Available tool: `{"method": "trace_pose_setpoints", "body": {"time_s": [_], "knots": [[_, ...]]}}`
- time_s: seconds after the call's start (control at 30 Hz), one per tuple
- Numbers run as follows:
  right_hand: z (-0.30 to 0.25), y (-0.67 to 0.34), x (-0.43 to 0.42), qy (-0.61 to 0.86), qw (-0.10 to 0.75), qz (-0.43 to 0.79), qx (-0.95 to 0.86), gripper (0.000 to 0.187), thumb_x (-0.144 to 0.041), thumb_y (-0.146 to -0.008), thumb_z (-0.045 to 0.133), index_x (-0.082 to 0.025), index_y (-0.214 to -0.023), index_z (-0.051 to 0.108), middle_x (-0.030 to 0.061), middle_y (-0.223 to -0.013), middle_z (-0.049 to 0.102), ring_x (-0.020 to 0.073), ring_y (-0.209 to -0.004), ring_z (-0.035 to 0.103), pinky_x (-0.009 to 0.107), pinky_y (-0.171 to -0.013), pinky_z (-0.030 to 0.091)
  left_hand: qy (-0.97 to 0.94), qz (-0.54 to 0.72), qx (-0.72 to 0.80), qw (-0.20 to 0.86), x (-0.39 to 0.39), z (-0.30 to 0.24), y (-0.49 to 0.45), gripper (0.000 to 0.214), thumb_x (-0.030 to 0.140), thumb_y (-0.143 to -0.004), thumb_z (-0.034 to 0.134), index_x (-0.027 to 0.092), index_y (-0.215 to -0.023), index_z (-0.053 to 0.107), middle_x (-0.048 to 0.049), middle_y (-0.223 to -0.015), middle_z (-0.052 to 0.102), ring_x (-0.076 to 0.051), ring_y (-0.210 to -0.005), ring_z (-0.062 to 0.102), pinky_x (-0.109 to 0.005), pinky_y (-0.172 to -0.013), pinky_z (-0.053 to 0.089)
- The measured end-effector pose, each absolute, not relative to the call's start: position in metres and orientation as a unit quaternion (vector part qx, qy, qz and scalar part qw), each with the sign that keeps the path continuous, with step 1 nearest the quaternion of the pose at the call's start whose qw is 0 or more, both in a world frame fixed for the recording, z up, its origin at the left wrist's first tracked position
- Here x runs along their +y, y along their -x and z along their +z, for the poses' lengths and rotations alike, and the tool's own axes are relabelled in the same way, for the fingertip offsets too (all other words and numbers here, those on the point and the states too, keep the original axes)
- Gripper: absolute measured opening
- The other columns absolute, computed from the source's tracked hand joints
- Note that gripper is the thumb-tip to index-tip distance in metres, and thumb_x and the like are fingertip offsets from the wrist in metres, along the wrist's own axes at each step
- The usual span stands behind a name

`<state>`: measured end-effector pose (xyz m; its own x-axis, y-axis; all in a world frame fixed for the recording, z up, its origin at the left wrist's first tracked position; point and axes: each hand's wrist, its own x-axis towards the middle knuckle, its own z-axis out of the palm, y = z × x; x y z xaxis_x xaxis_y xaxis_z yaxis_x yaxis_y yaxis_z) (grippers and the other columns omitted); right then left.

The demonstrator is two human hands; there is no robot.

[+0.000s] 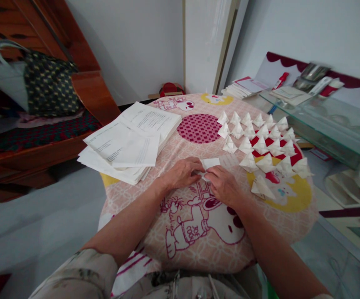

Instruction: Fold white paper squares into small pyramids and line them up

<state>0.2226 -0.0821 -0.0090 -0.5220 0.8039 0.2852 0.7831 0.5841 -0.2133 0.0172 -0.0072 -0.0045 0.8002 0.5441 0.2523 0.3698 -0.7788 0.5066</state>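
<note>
Between my two hands is a small folded piece of white paper (211, 162), just above the tablecloth (149, 203). My left hand (184, 172) pinches its left side, with the fingers bent inward. From the right, my right hand (222, 182) grips the near edge, its fingertips close to those of the left. Part of the paper is hidden behind the fingers. To the right stand rows of several pointed folded paper pieces (261, 145). A stack of printed sheets (130, 141) lies to the left, the top ones askew.
A glass shelf (323, 116) with a metal container (315, 71) and papers adjoins the table's right side. At left is a wooden bench (89, 91) bearing a dark patterned bag (49, 83). A white wall (130, 41) rises behind.
</note>
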Motion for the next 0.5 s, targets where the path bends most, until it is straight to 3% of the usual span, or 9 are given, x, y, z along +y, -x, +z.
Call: {"method": "trace_pose_setpoints", "body": {"time_s": [0.13, 0.3, 0.4, 0.5], "knots": [[-0.013, -0.236, -0.076, 0.487, 0.208, 0.02, -0.848, 0.034, 0.002, -0.073, 0.051, -0.017, -0.093, 0.069, 0.0118, -0.104, 0.066, 0.0272, -0.103, 0.057, 0.043, -0.089, 0.051, -0.921, 0.199, 0.245, 0.229, -0.006, -0.006, -0.016, 0.023, 0.014, -0.083, 0.062, 0.018, -0.103, 0.073, -0.0074, -0.104, 0.068, -0.02, -0.098, 0.064, -0.032, -0.088, 0.05], [-0.014, -0.247, -0.072, 0.447, 0.313, 0.066, -0.836, 0.026, -0.002, -0.077, 0.053, -0.019, -0.083, 0.072, 0.0089, -0.099, 0.073, 0.0238, -0.095, 0.065, 0.041, -0.087, 0.053, -0.928, 0.192, 0.227, 0.224, -0.006, -0.004, -0.014, 0.022, 0.015, -0.086, 0.062, 0.018, -0.104, 0.074, -0.0076, -0.107, 0.069, -0.02, -0.099, 0.065, -0.032, -0.089, 0.05], [-0.01, -0.246, -0.072, 0.437, 0.304, 0.108, -0.84, 0.022, -0.006, -0.08, 0.056, -0.02, -0.08, 0.073, 0.007, -0.086, 0.074, 0.0229, -0.083, 0.066, 0.041, -0.082, 0.052, -0.941, 0.172, 0.211, 0.202, -0.012, 0.0, -0.011, 0.021, 0.015, -0.089, 0.059, 0.019, -0.102, 0.075, -0.008, -0.108, 0.07, -0.02, -0.099, 0.065, -0.032, -0.089, 0.051], [-0.007, -0.249, -0.072, 0.468, 0.306, 0.167, -0.812, 0.016, -0.013, -0.083, 0.06, -0.02, -0.083, 0.074, 0.0058, -0.085, 0.074, 0.0213, -0.082, 0.067, 0.037, -0.078, 0.052, -0.948, 0.164, 0.2, 0.187, -0.02, 0.003, -0.008, 0.023, 0.014, -0.091, 0.056, 0.02, -0.102, 0.076, -0.0086, -0.109, 0.071, -0.02, -0.1, 0.065, -0.032, -0.088, 0.051]]}}
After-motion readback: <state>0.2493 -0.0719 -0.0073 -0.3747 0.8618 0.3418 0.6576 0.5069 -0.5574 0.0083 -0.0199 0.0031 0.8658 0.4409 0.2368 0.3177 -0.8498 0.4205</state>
